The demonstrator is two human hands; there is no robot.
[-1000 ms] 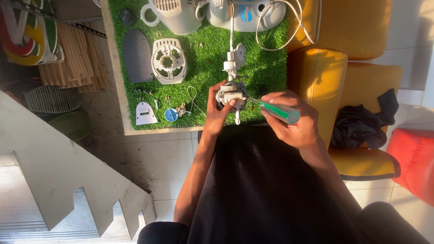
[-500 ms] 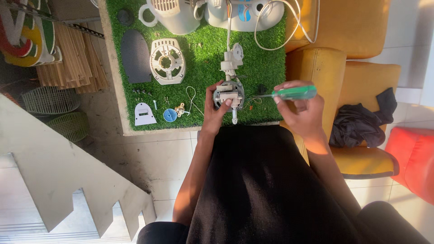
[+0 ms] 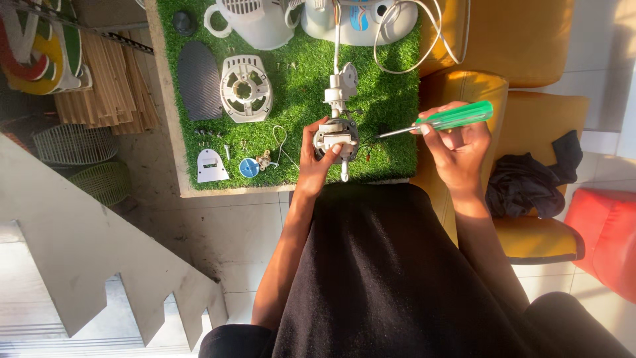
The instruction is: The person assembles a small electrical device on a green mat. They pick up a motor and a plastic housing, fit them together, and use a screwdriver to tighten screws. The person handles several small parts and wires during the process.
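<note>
My left hand grips a small grey fan motor at the near edge of a green turf-covered table. A white stalk-like part rises from the motor toward the far side. My right hand holds a green-handled screwdriver, its metal tip pointing left toward the motor, a short gap from it.
On the turf lie a round white vented cover, a dark oval grille, a small white plate, a blue cap, small screws, white fan housings and a cord. Yellow seats stand right, a dark cloth on one.
My right hand has drawn the screwdriver away from the motor, out to the right and up. My left hand stays on the motor.
</note>
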